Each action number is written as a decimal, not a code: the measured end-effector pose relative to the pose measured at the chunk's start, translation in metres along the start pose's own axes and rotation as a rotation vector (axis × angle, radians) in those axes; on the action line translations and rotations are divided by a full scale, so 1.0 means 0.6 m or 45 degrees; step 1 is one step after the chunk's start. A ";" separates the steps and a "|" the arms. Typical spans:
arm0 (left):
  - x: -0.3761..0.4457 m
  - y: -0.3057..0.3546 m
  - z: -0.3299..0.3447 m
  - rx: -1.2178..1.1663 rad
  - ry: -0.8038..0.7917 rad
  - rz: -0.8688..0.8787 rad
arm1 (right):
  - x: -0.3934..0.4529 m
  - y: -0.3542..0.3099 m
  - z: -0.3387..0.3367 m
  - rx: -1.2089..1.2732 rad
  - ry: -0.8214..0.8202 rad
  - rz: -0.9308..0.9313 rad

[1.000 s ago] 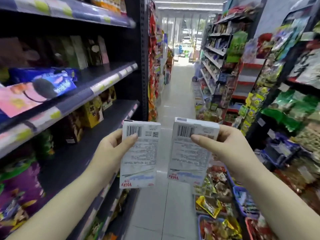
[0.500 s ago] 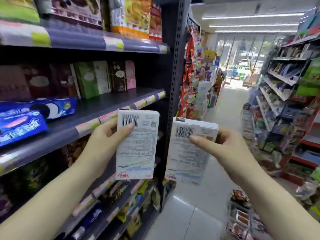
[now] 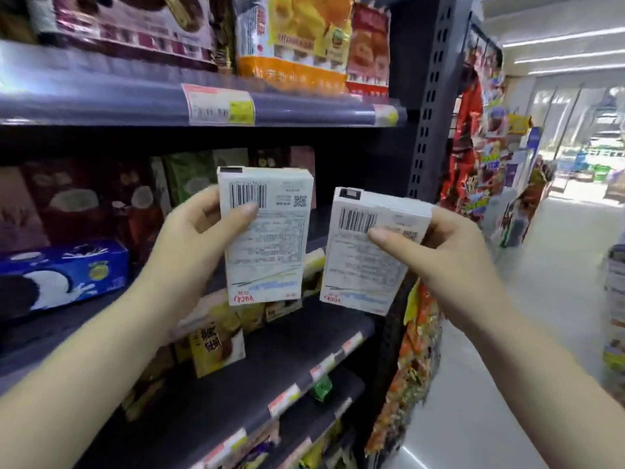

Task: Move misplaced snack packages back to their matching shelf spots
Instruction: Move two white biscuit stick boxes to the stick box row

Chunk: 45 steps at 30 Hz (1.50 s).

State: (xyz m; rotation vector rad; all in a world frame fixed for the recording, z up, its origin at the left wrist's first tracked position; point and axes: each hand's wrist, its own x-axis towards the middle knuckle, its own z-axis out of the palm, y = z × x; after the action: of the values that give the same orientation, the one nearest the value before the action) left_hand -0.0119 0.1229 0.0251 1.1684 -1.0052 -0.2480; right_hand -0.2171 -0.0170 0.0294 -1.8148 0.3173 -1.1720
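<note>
The left hand (image 3: 199, 231) is pinching one box (image 3: 265, 238) at 12 o'clock; the right hand (image 3: 436, 252) is pinching another box (image 3: 368, 258) at 2 o'clock, before the shelf (image 3: 236, 384). Both look light, stiff cardboard, crushable; long edges suit holding.

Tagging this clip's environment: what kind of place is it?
Most likely a convenience store or small supermarket aisle. Tiered shelves with price tags hold packaged snacks, hanging snack bags line the end rack, and each hand, left hand and right hand, holds a barcoded white box.
</note>
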 end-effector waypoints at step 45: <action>0.016 -0.128 0.045 1.036 0.031 -0.088 | 0.319 0.357 0.022 0.093 -1.164 -0.653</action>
State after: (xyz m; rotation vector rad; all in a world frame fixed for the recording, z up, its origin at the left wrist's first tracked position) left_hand -0.0026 0.0675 -0.0340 1.9352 -1.0752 0.1459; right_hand -0.0549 -0.2463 -0.0320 -2.2161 -0.7377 -0.5344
